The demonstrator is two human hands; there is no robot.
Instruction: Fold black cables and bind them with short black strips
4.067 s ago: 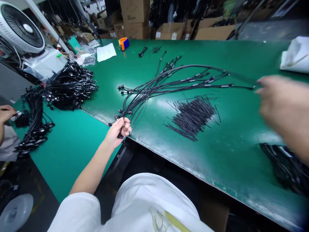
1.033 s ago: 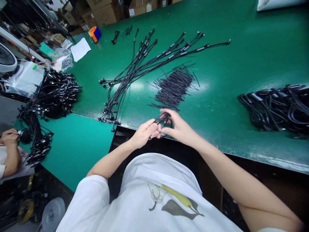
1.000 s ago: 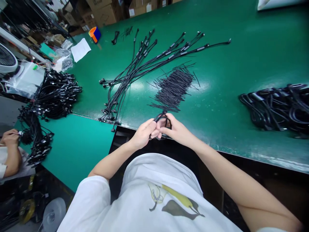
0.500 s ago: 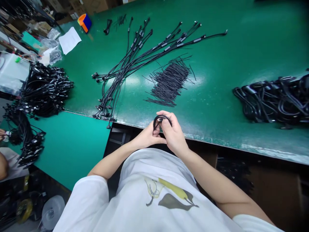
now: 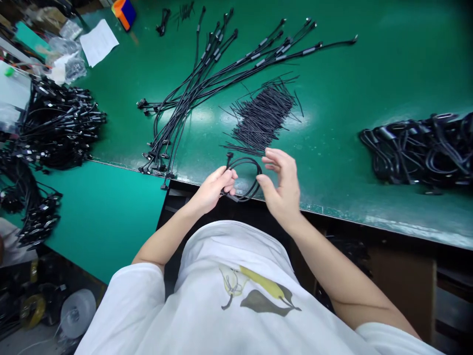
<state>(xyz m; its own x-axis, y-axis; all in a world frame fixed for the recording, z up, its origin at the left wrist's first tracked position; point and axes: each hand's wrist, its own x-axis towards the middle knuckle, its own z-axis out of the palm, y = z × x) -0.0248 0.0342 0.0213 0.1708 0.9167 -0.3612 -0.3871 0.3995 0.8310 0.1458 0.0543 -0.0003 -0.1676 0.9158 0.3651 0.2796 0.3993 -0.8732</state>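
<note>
A black cable wound into a loop [image 5: 255,189] hangs over the table's front edge, one plug end standing up beside my fingers. My left hand [image 5: 214,188] is closed around the left side of this loop. At its right side is my right hand [image 5: 284,190], with thumb and fingers apart. The thumb tip is close to the loop; whether it touches I cannot tell. Just beyond both hands lies a pile of short thin black ties [image 5: 263,118]. Long black cables with plug ends [image 5: 192,93] are spread out to the left of that pile.
Coiled black cables [image 5: 417,150] are heaped on the right of the green table [image 5: 354,88]. A large cable bundle [image 5: 66,128] lies at left, above a lower green surface [image 5: 107,212]. Paper [image 5: 99,43] and an orange-blue object [image 5: 124,14] are at the back left.
My hands have moved apart. The cable loop, earlier small and gripped between both, now shows wider in my left hand, while my right hand has let go and moved right.
</note>
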